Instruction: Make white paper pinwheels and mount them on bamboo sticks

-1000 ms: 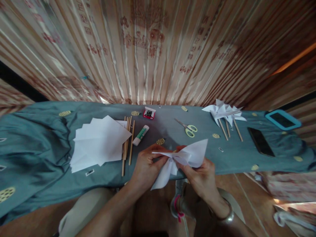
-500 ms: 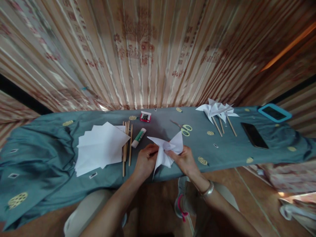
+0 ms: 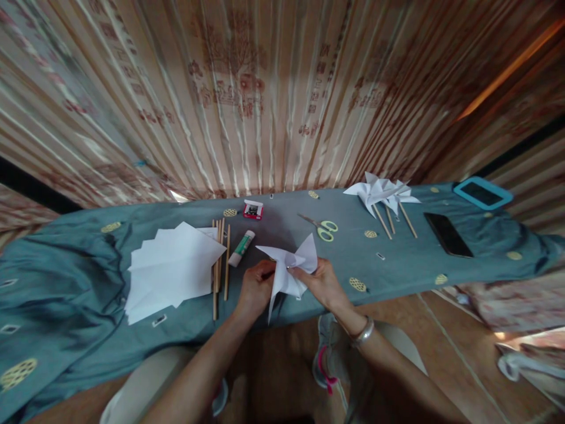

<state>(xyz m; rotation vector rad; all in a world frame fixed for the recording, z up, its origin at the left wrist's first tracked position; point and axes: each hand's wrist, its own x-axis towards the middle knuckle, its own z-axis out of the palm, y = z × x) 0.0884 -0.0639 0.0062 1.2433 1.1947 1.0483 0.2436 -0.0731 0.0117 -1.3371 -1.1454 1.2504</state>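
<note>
In the head view, a white paper pinwheel (image 3: 285, 282) is held at the middle, over the near edge of the counter (image 3: 410, 259). Its left side is grasped by the left hand (image 3: 255, 290), whose fingertips are hidden behind the paper. On its right, it is gripped by the right hand (image 3: 325, 285), the thumb being pressed near the centre. The blades are seen folded inward, and a small bright spot, perhaps a pin head, can be made out at the centre. Whether a stick is joined behind cannot be told.

At the far right, a cluster of mounted pinwheels (image 3: 380, 193) is laid down; these can be judged complete. At the left, flat sheets (image 3: 172, 268) are fanned in a pile, with loose sticks (image 3: 226, 265) along its right edge, so material for further pieces appears to be left. Just right of the sticks, a glue stick (image 3: 242, 248) is placed, with an open red box (image 3: 253, 211) farther off. The scissors (image 3: 325, 229) are left untouched beyond the hands.
</note>
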